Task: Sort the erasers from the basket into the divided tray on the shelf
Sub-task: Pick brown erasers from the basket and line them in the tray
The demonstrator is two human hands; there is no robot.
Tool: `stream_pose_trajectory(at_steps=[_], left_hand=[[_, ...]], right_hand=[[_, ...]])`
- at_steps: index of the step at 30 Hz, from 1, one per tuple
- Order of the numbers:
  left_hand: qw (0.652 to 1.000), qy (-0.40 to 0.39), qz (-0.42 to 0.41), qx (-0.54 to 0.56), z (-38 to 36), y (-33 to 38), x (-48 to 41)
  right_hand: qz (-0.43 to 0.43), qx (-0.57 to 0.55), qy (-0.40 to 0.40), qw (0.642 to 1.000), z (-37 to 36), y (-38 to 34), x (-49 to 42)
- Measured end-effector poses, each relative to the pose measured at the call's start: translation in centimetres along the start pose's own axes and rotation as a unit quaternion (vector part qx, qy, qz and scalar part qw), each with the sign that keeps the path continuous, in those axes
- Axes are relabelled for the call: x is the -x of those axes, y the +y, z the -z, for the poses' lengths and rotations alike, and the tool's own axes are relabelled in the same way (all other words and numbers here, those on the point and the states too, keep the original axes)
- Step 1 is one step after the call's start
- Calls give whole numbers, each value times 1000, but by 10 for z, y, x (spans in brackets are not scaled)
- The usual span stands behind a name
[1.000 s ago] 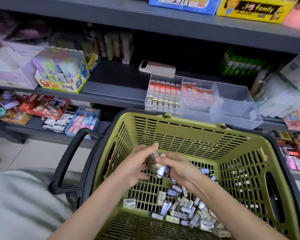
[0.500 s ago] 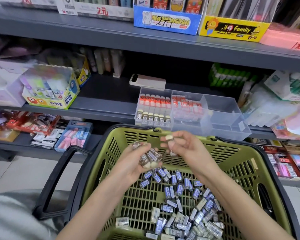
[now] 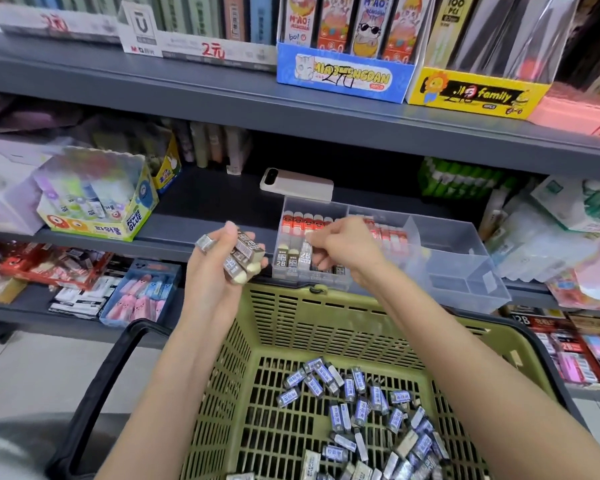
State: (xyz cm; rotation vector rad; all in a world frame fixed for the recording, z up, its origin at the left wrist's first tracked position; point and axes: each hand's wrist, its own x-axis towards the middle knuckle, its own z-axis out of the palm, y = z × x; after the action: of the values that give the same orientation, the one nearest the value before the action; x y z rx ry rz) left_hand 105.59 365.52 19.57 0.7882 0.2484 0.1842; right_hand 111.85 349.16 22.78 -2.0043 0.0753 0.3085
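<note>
Over the left compartment of the divided tray (image 3: pixel 465 271), I see the right fingertips (image 3: pixel 314 237) pinching one pale-sleeved eraser (image 3: pixel 305 254). It is upright at the front row of 2B erasers (image 3: pixel 286 259) in that compartment. I cannot tell whether it touches its neighbours. The right hand (image 3: pixel 343 247) is curled, with its wrist above the tray's front wall. Left of the tray, the left fingers (image 3: pixel 227 233) are closed around a bundle of erasers (image 3: pixel 245 258), and the left hand (image 3: pixel 215 271) is apart from the tray. Behind the front row stand red-sleeved erasers (image 3: pixel 303 220). Below the tray's front wall is the green basket (image 3: pixel 326 306), with many loose erasers (image 3: pixel 361 410) on its floor. Behind the tray, a pale power bank (image 3: pixel 297 185) lies on the grey shelf (image 3: pixel 205 202).
</note>
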Motion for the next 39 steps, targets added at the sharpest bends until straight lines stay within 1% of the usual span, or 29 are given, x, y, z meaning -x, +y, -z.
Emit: stream_pose_trajectory(at_steps=[2,4,7,9,11,12,14,15,16,18,19,21,23,25,26,28,29,30,31,33,35,38,39], left_hand=[[1000,8,0,5,1,-1,-3],[1000,9,7,2,3,-3,-5],[1000,5,17,2,5,-5,-5],[1000,2,22,1,6,-6,-4],[1000,4,23,0,6,-6,-4],[1000,6,23,1,6,-7,-3],[1000,9,21,3,5,-9,-2],[1000,6,18,5,5,-11,-2],[1000,1,14,4,5,-12,-1],[1000,-12,-2,-7,5,-14,-1],[1000,-21,-10,-13,5,-15,0],[999,-36,-19,-16,4,-15,0],[998,-47,-28,-26,5,-16,1],[997,-56,-37,-41,5,-17,3],[996,-59,-42,-46,5,-18,4],[995,-67,-48,-48,4,-21,6],[995,-72,-49,-45,3,-23,7],[995,-78,-49,-45,3,-24,8],[994,-83,-50,-50,2,-24,9],[992,-89,-48,-71,2,-25,10],[993,-79,-33,-78,1,-25,11],[997,-62,10,-40,-1,-27,12],[997,-61,24,-32,-2,-27,12]], right_hand=[[-32,34,-23,999,-7,-3,-9],[-47,54,-37,997,-13,-5,-15],[-44,103,-45,993,-17,-5,-18],[-40,114,-38,992,-18,-3,-16],[-22,114,-28,993,-19,-2,-11],[1,128,-13,992,-20,0,-9],[82,184,46,978,-22,-1,0],[122,183,62,974,-22,-3,7],[146,149,52,977,-23,-5,15],[142,42,-16,989,-26,-9,33],[133,15,-36,990,-29,-10,39],[128,15,-35,991,-32,-9,44],[145,52,-18,988,-31,-9,44],[173,117,-11,978,-27,-9,44],[191,166,2,967,-23,-10,43],[232,275,40,932,-16,-13,43],[246,312,53,916,-14,-15,43],[254,329,55,908,-12,-15,43],[254,329,50,908,-12,-16,43],[246,294,28,923,-14,-13,45],[236,252,11,938,-16,-9,46],[205,174,-21,963,-9,-6,41],[194,154,-19,969,-5,-6,38]])
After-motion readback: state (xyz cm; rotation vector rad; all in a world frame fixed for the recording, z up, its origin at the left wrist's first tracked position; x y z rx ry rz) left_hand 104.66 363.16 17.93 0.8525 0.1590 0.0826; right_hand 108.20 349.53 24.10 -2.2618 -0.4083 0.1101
